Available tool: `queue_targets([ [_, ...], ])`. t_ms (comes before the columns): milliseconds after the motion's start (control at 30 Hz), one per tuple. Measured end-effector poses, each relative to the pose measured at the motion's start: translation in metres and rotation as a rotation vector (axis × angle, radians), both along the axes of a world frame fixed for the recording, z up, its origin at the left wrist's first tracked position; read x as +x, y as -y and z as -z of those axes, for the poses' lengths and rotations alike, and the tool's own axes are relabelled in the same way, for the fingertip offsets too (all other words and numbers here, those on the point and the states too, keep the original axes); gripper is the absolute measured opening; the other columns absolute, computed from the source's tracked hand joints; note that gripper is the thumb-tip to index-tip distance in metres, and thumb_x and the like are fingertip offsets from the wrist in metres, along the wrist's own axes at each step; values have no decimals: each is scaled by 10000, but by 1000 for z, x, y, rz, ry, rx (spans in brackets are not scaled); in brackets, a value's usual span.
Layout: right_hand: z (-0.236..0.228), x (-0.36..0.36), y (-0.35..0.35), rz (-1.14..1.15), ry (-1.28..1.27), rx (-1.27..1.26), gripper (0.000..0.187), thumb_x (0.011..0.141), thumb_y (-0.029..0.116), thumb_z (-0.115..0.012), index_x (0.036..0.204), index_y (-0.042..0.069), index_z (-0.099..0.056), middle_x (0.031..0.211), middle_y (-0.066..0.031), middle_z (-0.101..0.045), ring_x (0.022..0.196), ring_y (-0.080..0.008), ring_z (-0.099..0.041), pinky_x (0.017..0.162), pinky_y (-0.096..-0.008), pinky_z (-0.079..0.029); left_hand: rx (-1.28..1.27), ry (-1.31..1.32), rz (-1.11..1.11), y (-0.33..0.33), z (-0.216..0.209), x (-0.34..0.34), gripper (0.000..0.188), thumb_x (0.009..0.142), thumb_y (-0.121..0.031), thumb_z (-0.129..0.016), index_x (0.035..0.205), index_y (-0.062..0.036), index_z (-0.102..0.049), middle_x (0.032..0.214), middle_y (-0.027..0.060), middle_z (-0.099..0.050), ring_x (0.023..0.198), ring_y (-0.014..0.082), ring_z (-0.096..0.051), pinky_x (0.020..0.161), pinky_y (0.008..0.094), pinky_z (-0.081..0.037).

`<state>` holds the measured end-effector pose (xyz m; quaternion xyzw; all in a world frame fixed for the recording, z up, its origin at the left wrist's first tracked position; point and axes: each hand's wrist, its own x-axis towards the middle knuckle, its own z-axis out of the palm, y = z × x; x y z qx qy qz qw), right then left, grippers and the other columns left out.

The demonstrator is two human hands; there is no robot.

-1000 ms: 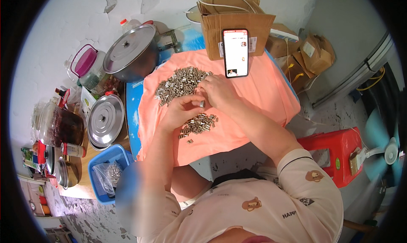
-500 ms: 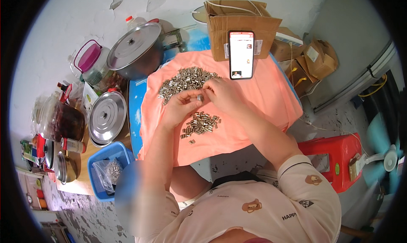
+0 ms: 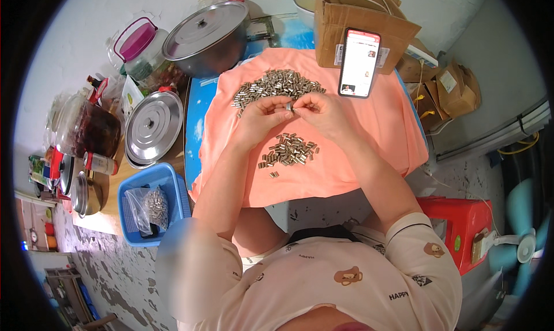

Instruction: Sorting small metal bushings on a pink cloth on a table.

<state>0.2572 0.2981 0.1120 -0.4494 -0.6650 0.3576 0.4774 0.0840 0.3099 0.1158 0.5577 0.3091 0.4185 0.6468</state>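
Over a peach-coloured cloth (image 3: 340,175), my left hand (image 3: 261,120) pinches a small silvery metal cylinder (image 3: 289,106) between thumb and fingers. The fingertips of my right hand (image 3: 324,114) are pressed together right against that piece; whether they hold something tiny of their own cannot be made out. Just beyond both hands lies a large pile of short metal cylinders (image 3: 280,84). Nearer to me is a smaller pile of similar cylinders (image 3: 289,151), with a few loose ones at its near edge.
A phone (image 3: 359,62) leans against a cardboard box (image 3: 369,25) at the back right. To the left stand a lidded steel pot (image 3: 208,34), a round metal lid (image 3: 153,126) and a blue basket (image 3: 130,215) holding a bag of metal pieces. A red stool (image 3: 470,227) and a fan (image 3: 522,247) are at the right.
The whole view has shifted, so the scene sits further right and higher. My right fingertips, earlier just beside the large pile's edge, now meet the cylinder in my left hand.
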Motion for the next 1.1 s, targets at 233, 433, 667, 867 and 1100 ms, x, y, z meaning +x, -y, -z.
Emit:
queue_targets([
  [233,-7,-1,8,33,105,168,49,718,42,-620,760,20,-608,686,-43,-605,601,-95,-556,548,-230,-448,-1,-15,11,4,-1,1,286,783,2,-591,1059,46,-531,912,70,-600,828,122,-584,748,220,-486],
  [433,-10,-6,11,98,163,281,57,704,40,-634,726,23,-584,671,-49,-590,585,-116,-555,527,-244,-441,34,-55,-31,4,0,3,286,786,3,-588,1063,45,-533,905,73,-607,815,115,-586,734,211,-485],
  [667,-2,9,-3,-45,31,99,124,779,129,-596,811,10,-608,690,-31,-603,613,-78,-539,548,-238,-441,27,-13,1,5,-2,1,287,779,4,-595,1060,27,-544,869,42,-605,737,80,-566,683,188,-474],
  [867,7,16,-14,184,98,127,133,771,150,-584,834,38,-618,763,-77,-611,694,-181,-579,614,-281,-451,46,-159,200,10,1,2,284,757,19,-613,1036,16,-563,864,40,-611,749,76,-568,681,204,-478],
  [1100,3,8,-10,255,755,413,71,728,132,-592,777,83,-607,773,-76,-577,755,-262,-555,663,-355,-449,40,-24,249,10,3,2,281,738,30,-625,1014,21,-573,877,63,-613,784,97,-577,701,217,-480],
])
